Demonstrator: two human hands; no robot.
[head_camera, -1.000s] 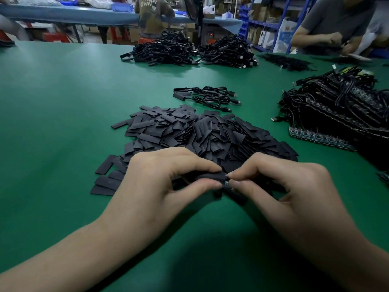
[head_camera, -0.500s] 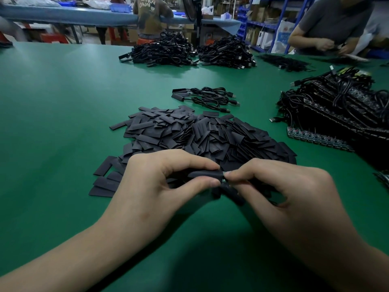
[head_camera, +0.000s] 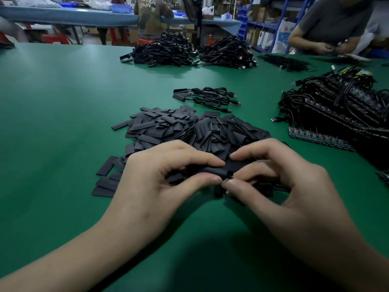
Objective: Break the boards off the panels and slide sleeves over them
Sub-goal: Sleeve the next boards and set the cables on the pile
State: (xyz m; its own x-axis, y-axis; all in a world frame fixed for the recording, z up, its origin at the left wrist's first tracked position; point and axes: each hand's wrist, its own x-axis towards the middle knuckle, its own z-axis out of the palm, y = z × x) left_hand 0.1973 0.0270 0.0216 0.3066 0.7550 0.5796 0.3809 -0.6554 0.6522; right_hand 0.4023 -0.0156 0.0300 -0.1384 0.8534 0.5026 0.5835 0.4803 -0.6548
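Right hand (head_camera: 282, 186) had raised its forefinger, pinching with the left hand (head_camera: 160, 178) a light, floppy sleeve (head_camera: 212, 170), probably best gripped near its mouth.

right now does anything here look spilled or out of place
Nothing stands out. The black sleeves lie in a loose heap with a few strays at its left edge; left hand and right hand pinch one sleeve above it.
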